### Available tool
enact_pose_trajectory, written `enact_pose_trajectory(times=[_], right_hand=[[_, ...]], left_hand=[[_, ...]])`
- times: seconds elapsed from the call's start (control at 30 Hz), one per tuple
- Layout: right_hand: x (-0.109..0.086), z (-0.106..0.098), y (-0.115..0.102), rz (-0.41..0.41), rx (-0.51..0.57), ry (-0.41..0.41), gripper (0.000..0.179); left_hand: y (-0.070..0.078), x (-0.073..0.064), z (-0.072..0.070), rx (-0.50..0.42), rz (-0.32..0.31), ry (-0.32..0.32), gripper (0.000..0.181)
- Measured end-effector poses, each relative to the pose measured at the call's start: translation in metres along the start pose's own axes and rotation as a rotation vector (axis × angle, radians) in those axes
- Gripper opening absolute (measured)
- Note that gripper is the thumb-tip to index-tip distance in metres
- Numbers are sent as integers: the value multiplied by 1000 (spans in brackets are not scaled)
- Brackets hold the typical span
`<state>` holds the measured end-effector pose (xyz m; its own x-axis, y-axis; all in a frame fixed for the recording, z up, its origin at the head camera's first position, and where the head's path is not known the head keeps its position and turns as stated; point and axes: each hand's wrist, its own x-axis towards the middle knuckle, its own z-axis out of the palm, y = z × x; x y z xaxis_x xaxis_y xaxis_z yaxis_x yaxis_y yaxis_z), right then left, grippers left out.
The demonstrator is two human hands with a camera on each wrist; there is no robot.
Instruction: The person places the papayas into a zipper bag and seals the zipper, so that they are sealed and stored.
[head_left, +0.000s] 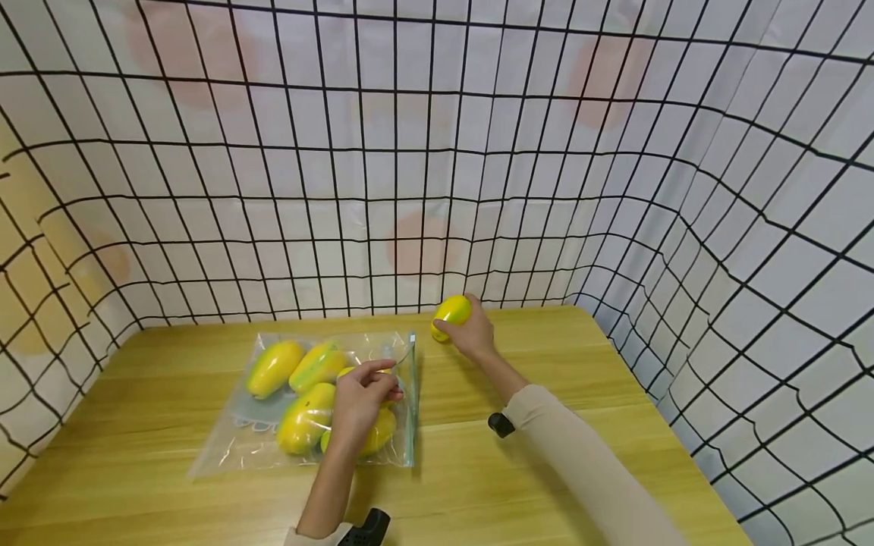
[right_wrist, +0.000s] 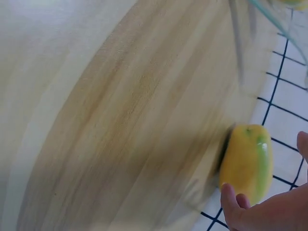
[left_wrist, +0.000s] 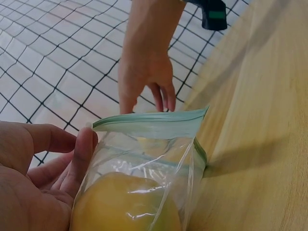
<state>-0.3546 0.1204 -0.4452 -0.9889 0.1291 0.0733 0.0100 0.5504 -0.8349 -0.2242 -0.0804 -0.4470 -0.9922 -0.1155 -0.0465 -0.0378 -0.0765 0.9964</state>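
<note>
A clear zip bag (head_left: pixel 228 447) with a teal zip edge lies on the table, holding several yellow-green mangoes (head_left: pixel 305 417). My left hand (head_left: pixel 358 398) reaches over the bag and pinches the plastic beside its opening between thumb and finger. In the left wrist view the zip strip (left_wrist: pixel 154 117) stands raised, with a mango (left_wrist: pixel 125 202) behind the film. Near the table's back edge, my right hand (head_left: pixel 474 334) spreads around a single mango (head_left: pixel 452 312). In the right wrist view a fingertip overlaps the end of this mango (right_wrist: pixel 246 163), while another finger stays apart from it.
Black wire mesh (head_left: pixel 430 152) rises behind the wooden table (head_left: pixel 519 470) and along both sides. White cloth with pale orange patches hangs behind the mesh. A small black device sits at each wrist.
</note>
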Motion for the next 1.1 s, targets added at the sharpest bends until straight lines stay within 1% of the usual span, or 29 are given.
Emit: enact_pose_trajectory(times=[0.17,0.3,0.4,0.53,0.67,0.8,1.1], right_hand=[[7,4,0,45,1,44,91],[11,6,2,62,10,52,89],[13,8,3,64,-27,55,88],[17,12,7,49,-93,53,89],[19,18,7,42,-87,51,91],[17,22,3,47,-66,45,91],[18,26,6,93,-58,55,88]], left_hand=[[1,-1,1,-9,-7,-1,28],[1,-2,2,-12,9,-4,28],[0,-2,2,-9,14,-7,28],[0,1,2,-11,0,-5,28],[1,2,1,-8,-5,0,28],[1,2,0,-2,-3,2,28],[-1,2,-2,11,-3,2,27]])
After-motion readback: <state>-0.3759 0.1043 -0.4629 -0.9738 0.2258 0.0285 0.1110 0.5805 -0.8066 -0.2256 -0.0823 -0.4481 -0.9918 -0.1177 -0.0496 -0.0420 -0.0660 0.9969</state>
